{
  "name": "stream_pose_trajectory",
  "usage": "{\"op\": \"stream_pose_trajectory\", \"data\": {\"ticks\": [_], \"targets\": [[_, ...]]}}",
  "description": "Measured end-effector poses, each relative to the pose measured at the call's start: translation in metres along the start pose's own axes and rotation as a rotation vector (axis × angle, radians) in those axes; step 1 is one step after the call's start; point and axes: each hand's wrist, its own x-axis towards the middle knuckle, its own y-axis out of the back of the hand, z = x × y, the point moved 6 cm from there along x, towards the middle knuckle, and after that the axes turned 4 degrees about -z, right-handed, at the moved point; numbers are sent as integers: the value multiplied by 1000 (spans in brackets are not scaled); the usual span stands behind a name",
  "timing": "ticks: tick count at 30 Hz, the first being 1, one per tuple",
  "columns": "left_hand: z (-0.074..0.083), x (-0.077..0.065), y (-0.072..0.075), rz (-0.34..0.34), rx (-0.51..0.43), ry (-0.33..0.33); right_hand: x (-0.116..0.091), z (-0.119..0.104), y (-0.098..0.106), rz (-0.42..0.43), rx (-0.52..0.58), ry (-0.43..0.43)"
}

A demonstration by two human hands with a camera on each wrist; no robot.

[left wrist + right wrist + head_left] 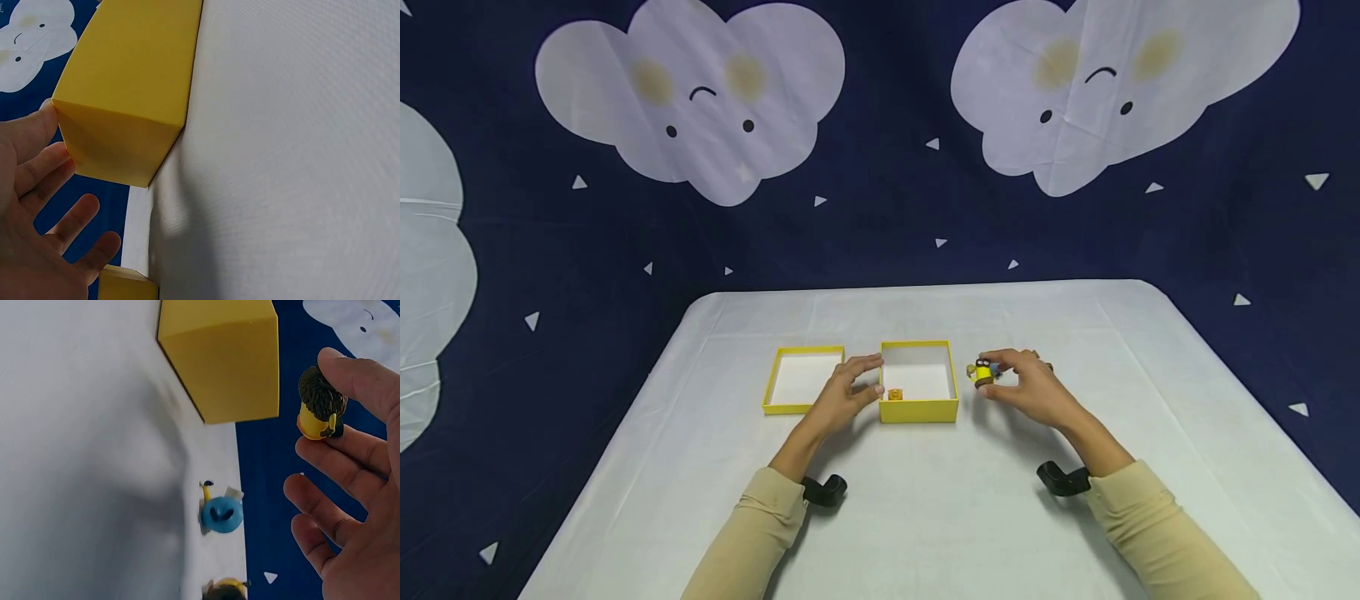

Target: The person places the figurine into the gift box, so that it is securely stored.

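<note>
My right hand pinches a small yellow toy figure between thumb and fingers, just right of the open yellow box. Dark shaggy brown hair or fur covers part of the figure in the right wrist view, where the other fingers spread loosely. At the box's left wall is my left hand, its thumb and fingertips touching the outside, fingers relaxed. Inside the box, a little orange piece lies in the near left corner.
A shallow yellow-rimmed lid with a white inside lies left of the box, partly behind my left hand. Beyond my right hand stand a blue toy figure and a yellow-and-brown one. A dark blue cloud-print cloth hangs behind the white table.
</note>
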Motion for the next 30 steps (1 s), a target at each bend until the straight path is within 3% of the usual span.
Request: {"op": "stream_pose_trajectory", "data": {"ticks": [6, 30], "targets": [[0, 0, 0, -4, 6, -1, 5, -11, -2, 7, -3, 23], [1, 0, 0, 1, 38, -16, 25, -28, -17, -43, 4, -44]]}}
